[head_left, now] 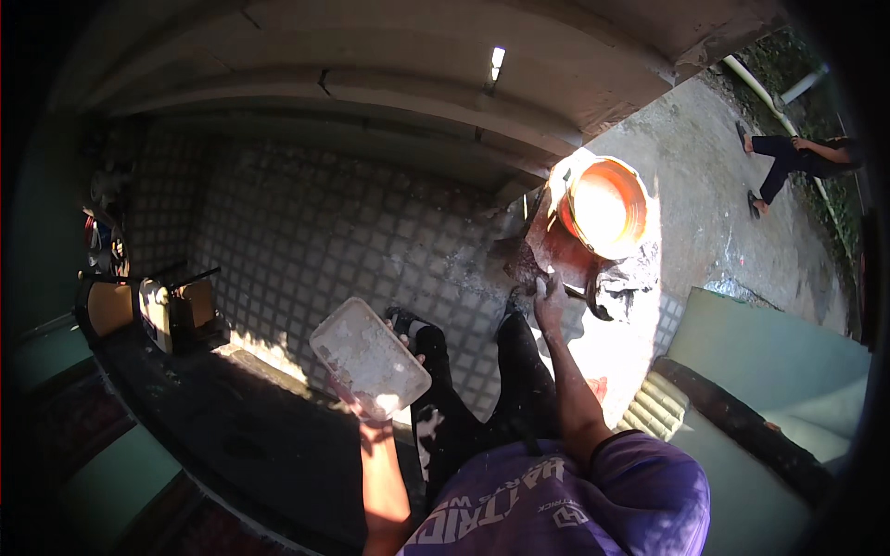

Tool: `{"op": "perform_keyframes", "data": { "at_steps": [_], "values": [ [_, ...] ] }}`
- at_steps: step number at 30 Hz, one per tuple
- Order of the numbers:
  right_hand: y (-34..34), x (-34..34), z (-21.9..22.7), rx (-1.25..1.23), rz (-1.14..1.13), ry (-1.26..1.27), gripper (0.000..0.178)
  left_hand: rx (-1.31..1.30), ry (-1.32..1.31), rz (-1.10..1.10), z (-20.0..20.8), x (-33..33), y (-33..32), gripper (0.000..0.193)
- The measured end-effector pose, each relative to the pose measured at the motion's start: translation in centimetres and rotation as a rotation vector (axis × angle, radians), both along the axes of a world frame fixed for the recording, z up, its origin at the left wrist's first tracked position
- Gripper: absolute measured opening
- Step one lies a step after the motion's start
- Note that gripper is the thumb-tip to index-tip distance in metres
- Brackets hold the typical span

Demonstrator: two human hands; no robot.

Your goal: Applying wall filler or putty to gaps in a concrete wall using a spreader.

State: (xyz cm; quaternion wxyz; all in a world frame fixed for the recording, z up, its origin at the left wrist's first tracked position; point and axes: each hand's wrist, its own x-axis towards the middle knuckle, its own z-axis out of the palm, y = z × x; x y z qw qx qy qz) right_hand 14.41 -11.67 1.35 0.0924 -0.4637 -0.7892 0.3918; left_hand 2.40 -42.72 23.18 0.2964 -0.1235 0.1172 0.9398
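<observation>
My left hand (pixel 352 400) grips a shallow rectangular plastic tub (pixel 363 357), its fingertips showing at the far right edge. The tub's pale inside is smeared with grey-white residue. My right hand (pixel 551 298) is closed in front of a dark, crumpled, cloth-like thing (pixel 525 263); what it holds, if anything, I cannot make out. Just beyond that hand, an orange bucket (pixel 640 208) stands raised on a reddish support, with bright white contents glaring in the sun. A dark bundle (pixel 623 289) lies beside the bucket.
White splashes mark the checkered tile floor (pixel 371 241). At the left stands a wooden chair (pixel 109 306) near a dark ledge (pixel 278 435). A pale green low wall (pixel 769 343) borders the right side. Outside, another person (pixel 788 162) sits by the concrete path (pixel 686 148).
</observation>
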Motion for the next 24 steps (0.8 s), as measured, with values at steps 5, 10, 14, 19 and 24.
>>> {"op": "perform_keyframes", "data": {
  "at_steps": [5, 10, 14, 19, 24],
  "values": [
    [-3.1, -7.7, 11.6, -0.255, 0.072, 0.467, 0.034, 0.074, -0.036, -0.043, 3.7, -4.1, -5.1, 0.093],
    [-10.0, -16.6, 24.2, -0.732, 0.098, 0.727, 0.035, -0.115, -0.117, 0.077, 3.6, -6.3, -12.8, 0.085],
    [-15.2, -22.5, 28.6, -1.056, 0.196, 0.899, 0.033, -0.295, -0.047, 0.139, 7.8, -10.0, -15.5, 0.075],
    [-21.6, -29.2, 33.8, -1.371, 0.11, 0.849, 0.032, -0.274, -0.008, 0.222, 8.6, -12.7, -20.4, 0.069],
    [-26.4, -35.9, 34.8, -1.172, 0.28, 0.807, 0.029, -0.347, 0.129, 0.302, 11.7, -16.4, -23.2, 0.07]
  ]
}}
